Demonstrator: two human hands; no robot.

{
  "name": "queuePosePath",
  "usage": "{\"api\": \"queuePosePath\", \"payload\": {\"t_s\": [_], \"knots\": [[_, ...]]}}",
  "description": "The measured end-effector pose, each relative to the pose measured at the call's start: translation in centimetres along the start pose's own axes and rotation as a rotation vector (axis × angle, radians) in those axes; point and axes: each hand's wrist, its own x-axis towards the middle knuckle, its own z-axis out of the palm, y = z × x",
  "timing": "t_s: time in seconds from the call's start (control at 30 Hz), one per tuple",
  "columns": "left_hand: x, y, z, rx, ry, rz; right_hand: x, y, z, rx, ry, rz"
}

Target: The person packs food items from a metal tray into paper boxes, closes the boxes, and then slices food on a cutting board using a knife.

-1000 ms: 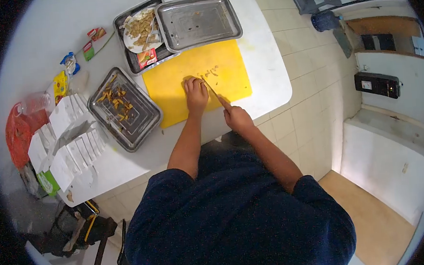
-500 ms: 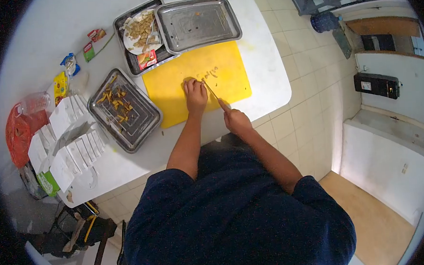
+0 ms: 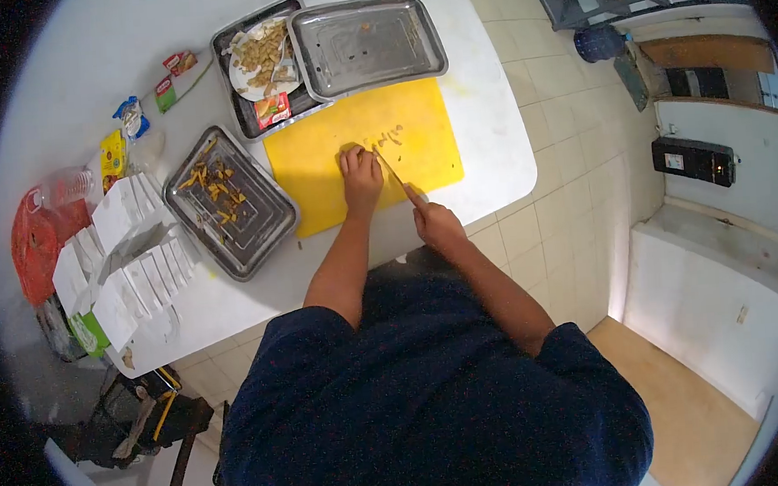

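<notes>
My right hand (image 3: 440, 226) is closed round the handle of a knife (image 3: 393, 171), whose blade points away from me over the yellow cutting board (image 3: 311, 141). Close to the blade's tip, the curled fingers of my left hand (image 3: 363, 180) press down on the board. A small brownish piece seems to stick out at those fingertips, too small and covered to name. Thin brownish cut slices (image 3: 390, 137) lie just beyond the blade, with a few dark bits scattered to the right.
Left of the board is a metal tray (image 3: 269, 240) holding yellow-brown strips. Behind it, another tray (image 3: 244, 127) carries a plate of chopped pale food (image 3: 262, 59) and a red packet (image 3: 271, 110); an overlapping tray (image 3: 368, 53) holds few scraps. White cartons (image 3: 128, 277) stand far left.
Both hands and the knife keep nearly the same place on the board. The whole view has shifted very slightly.
</notes>
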Motion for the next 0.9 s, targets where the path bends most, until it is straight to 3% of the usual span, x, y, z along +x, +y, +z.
{"api": "queuePosePath", "payload": {"t_s": [0.23,0.53,0.73,0.9], "knots": [[0.0,-0.1,0.0,0.014,0.001,-0.006,0.3,0.2,-0.1,0.011,-0.049,0.008],[0.2,0.3,0.0,0.055,-0.015,0.011,1.9,1.0,1.7,-0.045,0.126,-0.117],[-0.2,-0.2,0.5,0.038,0.015,0.004,-0.3,0.5,0.2,-0.086,0.014,-0.003],[-0.3,-0.1,0.1,-0.067,-0.006,-0.039,0.2,0.0,-1.0,-0.127,0.014,-0.034]]}}
